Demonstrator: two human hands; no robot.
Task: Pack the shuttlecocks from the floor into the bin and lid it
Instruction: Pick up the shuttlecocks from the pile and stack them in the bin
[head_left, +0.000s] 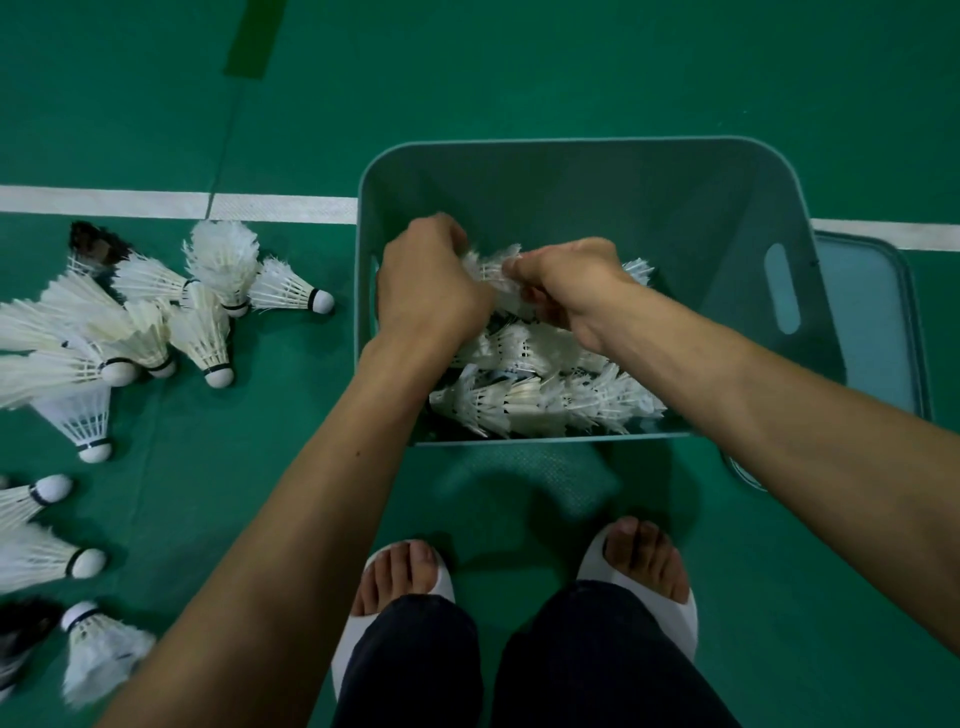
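A teal plastic bin (582, 171) stands on the green court floor in front of me. Several white shuttlecocks (540, 400) lie piled in its near half. Both my hands are inside the bin, above that pile. My left hand (428, 280) and my right hand (566, 288) are closed together on a white shuttlecock (491, 267) held between them. A loose heap of shuttlecocks (156, 312) lies on the floor left of the bin, with more shuttlecocks (47, 556) down the left edge. The bin's lid (872, 332) lies flat on the floor under the bin's right side.
My feet in white open-toe slides (400, 587) stand just in front of the bin. A white court line (171, 205) runs across the floor behind the heap and the bin. Two dark-feathered shuttlecocks (96, 244) sit among the white ones on the left.
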